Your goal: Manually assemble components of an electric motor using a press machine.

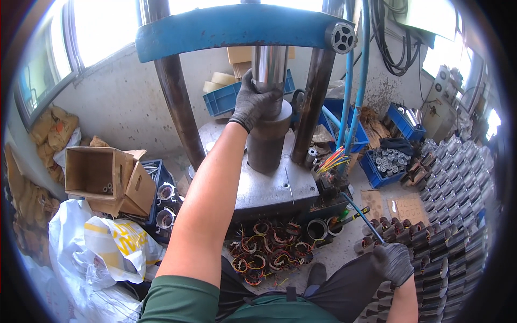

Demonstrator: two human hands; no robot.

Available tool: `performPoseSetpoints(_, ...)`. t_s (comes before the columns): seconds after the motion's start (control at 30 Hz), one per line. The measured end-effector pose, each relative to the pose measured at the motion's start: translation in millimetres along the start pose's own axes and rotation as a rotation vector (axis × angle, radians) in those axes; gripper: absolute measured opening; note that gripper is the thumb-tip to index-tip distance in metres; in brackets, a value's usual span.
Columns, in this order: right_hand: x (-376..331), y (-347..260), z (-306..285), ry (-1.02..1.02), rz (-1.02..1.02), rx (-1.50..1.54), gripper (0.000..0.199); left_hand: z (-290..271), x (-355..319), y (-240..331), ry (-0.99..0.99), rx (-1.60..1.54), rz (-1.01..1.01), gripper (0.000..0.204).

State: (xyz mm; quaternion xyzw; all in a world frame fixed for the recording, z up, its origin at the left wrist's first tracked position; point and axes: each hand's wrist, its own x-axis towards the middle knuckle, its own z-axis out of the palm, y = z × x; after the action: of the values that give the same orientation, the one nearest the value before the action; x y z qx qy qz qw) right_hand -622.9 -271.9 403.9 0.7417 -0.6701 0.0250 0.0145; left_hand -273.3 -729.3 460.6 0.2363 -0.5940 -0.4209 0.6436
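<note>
Looks like the left hand (258,102) has its fingers curled round the top of that dark metal cylinder (268,145), upper middle, right hand (394,264) closed on a blue lever (364,218), lower right; cylinder's probably heavy, rigid, slick, so palm its sides.

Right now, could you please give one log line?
left hand: at foot of press ram | right hand: gripping lever | steel cylinder: beneath ram
</note>
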Motion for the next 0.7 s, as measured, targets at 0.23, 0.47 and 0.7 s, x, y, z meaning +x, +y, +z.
performPoseSetpoints(0.23,-2,3,3,0.019,-0.023,0.004,0.010,0,0,-2,0.024,0.049,0.023,0.106)
performPoseSetpoints(0.47,-1,12,5,-0.009,-0.104,-0.027,0.013,3,-7,15,0.036,0.054,-0.034,0.107)
performPoseSetpoints(0.7,46,10,-39,0.197,-0.106,0.087,0.011,2,-7,17,0.059,0.186,-0.061,0.103)
